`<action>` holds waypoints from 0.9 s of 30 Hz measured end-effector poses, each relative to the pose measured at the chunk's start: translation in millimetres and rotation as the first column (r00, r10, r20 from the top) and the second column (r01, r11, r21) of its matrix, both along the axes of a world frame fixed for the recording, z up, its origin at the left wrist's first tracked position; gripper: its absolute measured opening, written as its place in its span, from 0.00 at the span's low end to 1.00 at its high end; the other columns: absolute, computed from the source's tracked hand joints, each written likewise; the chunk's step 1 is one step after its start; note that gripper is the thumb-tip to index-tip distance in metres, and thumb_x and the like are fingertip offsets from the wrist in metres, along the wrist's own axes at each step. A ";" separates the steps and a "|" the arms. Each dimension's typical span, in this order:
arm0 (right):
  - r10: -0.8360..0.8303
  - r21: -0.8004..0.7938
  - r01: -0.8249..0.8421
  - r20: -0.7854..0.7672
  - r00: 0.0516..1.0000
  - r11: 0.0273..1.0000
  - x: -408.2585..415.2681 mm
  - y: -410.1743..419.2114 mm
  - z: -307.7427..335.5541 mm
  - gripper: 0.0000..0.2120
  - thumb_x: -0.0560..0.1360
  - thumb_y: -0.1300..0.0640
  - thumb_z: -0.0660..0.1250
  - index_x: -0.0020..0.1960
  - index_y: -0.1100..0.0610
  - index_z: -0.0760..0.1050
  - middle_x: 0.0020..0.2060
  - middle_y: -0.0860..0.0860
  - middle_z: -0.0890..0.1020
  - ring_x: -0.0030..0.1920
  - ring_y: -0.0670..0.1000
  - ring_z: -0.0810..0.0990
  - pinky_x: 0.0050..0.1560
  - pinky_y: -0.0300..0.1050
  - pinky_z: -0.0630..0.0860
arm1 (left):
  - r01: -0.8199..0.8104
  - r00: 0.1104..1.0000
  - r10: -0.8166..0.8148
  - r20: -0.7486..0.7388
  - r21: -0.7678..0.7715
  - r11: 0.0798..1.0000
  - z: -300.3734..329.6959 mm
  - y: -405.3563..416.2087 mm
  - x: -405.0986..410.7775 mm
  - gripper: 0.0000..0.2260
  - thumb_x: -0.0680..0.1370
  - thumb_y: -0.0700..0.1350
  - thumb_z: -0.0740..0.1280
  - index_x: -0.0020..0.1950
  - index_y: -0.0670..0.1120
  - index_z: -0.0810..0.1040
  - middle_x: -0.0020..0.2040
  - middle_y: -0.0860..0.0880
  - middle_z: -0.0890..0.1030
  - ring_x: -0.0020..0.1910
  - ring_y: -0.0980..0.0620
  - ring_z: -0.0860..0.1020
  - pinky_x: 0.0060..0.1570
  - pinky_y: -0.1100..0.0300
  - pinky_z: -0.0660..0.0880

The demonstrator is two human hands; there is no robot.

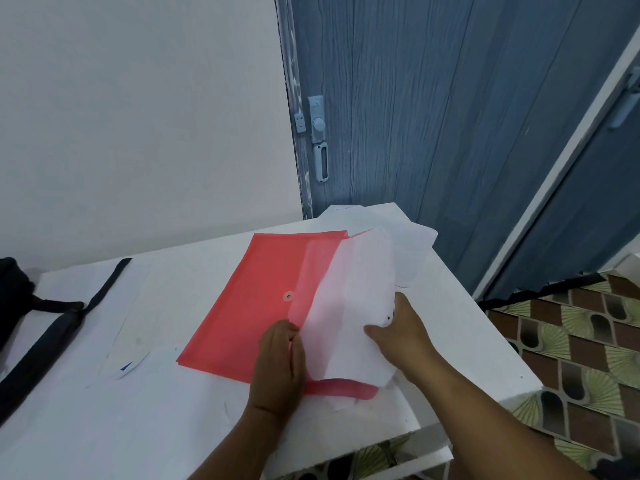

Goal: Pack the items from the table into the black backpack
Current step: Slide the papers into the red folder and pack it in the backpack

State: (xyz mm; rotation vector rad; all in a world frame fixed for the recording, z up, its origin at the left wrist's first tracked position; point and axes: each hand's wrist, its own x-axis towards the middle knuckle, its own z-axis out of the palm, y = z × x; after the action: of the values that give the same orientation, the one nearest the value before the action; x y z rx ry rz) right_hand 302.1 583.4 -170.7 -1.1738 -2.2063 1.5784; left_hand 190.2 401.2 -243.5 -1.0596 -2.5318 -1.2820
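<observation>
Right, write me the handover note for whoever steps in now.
Left hand: pinches the red folder at its open edge.
Right hand: fingers curled on the white sheets, which are partly inside the folder.
More loose papers lie at the table's far corner; the black backpack sits at the left edge, straps on the table.
Done: nothing visibly packed.
Left: finish filing the sheets, close the folder, pack everything.

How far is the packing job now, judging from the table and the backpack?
Nothing looks packed yet. In hand: the right hand holds white paper sheets at the mouth of the red plastic envelope folder, whose edge the left hand pinches. Left: more loose white papers on the white table, then everything into the black backpack.
</observation>
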 end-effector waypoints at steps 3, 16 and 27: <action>0.058 0.055 -0.059 0.007 0.998 0.997 -10.1 -1.8 -2.1 0.34 0.72 0.56 0.76 0.71 0.52 0.61 0.54 0.44 0.73 0.52 0.47 0.73 0.51 0.41 0.70 | 0.002 1.000 -0.002 0.001 0.002 1.000 0.8 0.1 -0.2 0.15 0.82 0.51 0.53 0.53 0.44 0.74 0.49 0.50 0.75 0.48 0.55 0.70 0.50 0.69 0.65; 0.200 0.728 -0.429 0.384 0.902 0.534 -13.0 4.8 -47.8 0.31 0.66 0.28 0.67 0.64 0.42 0.77 0.75 0.53 0.69 0.75 0.62 0.64 0.70 0.65 0.64 | -0.004 1.000 0.004 0.017 -0.038 0.999 -1.8 0.3 -0.5 0.14 0.82 0.54 0.51 0.53 0.49 0.72 0.49 0.52 0.74 0.48 0.55 0.71 0.50 0.71 0.68; 0.362 0.721 -0.561 0.437 0.823 0.407 -35.7 2.3 -57.9 0.37 0.74 0.23 0.41 0.70 0.38 0.73 0.80 0.52 0.59 0.80 0.61 0.51 0.75 0.70 0.38 | -0.034 0.999 0.033 -0.014 -0.081 0.996 0.5 3.5 1.7 0.19 0.82 0.53 0.51 0.53 0.44 0.76 0.51 0.53 0.74 0.50 0.54 0.72 0.54 0.73 0.64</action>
State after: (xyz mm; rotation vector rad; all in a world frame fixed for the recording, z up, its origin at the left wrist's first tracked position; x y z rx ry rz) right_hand 266.4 585.7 -228.6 -0.4168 -3.0318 0.2388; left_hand 191.9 404.7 -243.0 -1.0328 -2.6006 -1.1695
